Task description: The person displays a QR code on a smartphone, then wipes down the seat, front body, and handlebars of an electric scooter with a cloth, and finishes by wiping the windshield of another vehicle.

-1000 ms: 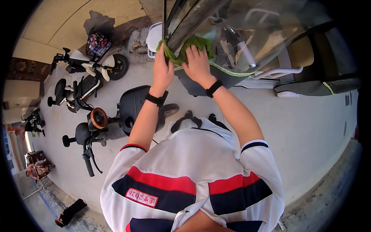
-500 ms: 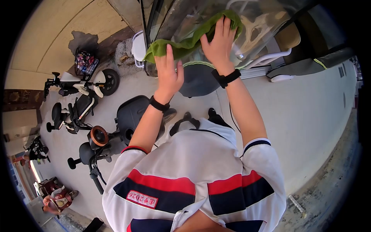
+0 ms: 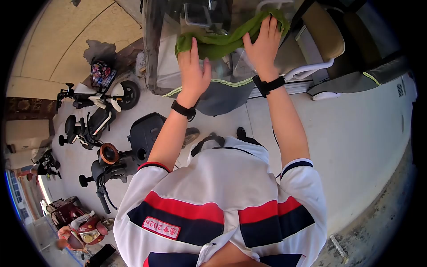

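While pressed flat against a clear windshield (image 3: 169,53), green cloth (image 3: 222,40) spans both hands: left hand (image 3: 194,66) and right hand (image 3: 264,42), fingers spread open on it. Black wristbands on both. Parked scooters (image 3: 111,129) left, on concrete floor (image 3: 356,133).

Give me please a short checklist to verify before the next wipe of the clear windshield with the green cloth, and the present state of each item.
1. Left hand lies flat on the green cloth: ok.
2. Right hand lies flat on the cloth, fingers spread: ok.
3. Cloth is stretched between both hands, not bunched: ok.
4. Cloth touches the clear windshield: ok.
5. Windshield is already clean under the cloth: cannot tell.
6. Parked scooters stand apart from the person's arms: ok.
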